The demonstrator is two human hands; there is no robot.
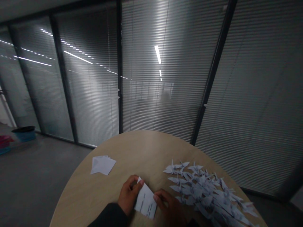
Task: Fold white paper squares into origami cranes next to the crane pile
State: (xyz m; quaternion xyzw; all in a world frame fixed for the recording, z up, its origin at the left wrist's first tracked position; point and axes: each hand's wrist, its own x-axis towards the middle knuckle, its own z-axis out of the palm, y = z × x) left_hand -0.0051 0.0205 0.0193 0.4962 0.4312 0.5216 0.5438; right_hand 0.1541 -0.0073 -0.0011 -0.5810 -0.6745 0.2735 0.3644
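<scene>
A folded piece of white paper [145,201] with lines of dark print is held between my two hands, above the near middle of the round table. My left hand [129,194] pinches its upper left corner, thumb on top. At its right edge, the thumb and fingertips of my right hand [167,203] grip the sheet; part of that hand is dark and hard to make out. Just right of my right hand lies a large pile of folded paper cranes [203,189]. Farther off to the left rests a small stack of white paper sheets [103,165].
The round wooden table [146,145] reaches close to a glass partition with blinds [163,110]. On the grey floor at the left stand a blue tub with a dark rim [25,135] and a pink and blue basin [5,143].
</scene>
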